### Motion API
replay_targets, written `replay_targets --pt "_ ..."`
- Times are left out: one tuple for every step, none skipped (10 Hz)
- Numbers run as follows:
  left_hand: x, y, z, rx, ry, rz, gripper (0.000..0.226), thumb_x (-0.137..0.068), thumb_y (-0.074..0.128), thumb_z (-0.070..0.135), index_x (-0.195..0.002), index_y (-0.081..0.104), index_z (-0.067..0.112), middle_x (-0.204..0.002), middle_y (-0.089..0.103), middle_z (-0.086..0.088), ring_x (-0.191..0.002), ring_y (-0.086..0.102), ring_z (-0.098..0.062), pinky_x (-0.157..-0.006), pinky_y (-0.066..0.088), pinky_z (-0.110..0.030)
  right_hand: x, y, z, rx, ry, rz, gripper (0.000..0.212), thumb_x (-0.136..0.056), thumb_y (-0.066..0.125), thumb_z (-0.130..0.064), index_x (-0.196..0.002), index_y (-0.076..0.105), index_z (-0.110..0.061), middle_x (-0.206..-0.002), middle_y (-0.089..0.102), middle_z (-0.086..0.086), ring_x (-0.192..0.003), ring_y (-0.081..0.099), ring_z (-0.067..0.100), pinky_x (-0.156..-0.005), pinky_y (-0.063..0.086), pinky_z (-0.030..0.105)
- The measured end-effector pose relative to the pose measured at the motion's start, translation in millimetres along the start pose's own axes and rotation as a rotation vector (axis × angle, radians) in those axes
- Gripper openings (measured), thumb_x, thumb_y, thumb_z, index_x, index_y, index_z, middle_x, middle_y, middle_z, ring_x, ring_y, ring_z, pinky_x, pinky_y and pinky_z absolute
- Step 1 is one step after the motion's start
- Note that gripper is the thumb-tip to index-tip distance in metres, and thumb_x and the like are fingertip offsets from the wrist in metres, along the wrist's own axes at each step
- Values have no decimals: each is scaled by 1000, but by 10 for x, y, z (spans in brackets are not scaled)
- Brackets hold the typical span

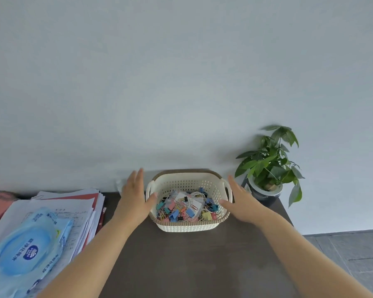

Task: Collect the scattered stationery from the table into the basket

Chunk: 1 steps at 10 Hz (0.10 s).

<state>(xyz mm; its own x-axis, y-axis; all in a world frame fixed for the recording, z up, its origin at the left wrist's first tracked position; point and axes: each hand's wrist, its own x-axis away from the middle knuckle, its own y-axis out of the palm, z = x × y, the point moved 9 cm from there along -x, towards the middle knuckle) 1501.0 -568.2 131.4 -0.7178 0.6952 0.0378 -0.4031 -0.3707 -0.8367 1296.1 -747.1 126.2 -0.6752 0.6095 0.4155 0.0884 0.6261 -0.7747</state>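
Reaching out flat, the left hand [136, 196] and the right hand [240, 201] sit one on each side of the basket [187, 226]. The fingers of both hands are straight, and neither hand holds anything. Each thumb points in over the basket's rim; I cannot tell if they touch it. The stationery [181, 209], lots of colored clips, lies piled inside the basket. The basket stands at the far end of the dark table [181, 265]. A stack of papers [78, 211] with a blue pack of wipes [26, 246] on top lies to the left. A potted plant [269, 164] stands to the right.
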Motion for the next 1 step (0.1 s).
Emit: replay_targets --pt "386 -906 486 32 280 259 77 -87 56 39 -148 14 17 -154 13 4 -141 11 -12 -112 18 -28 757 -449 -251 19 -185 -58 72 -91 42 -51 -143 -7 -47 -152 26 -14 -138 31 10 -114 24 30"
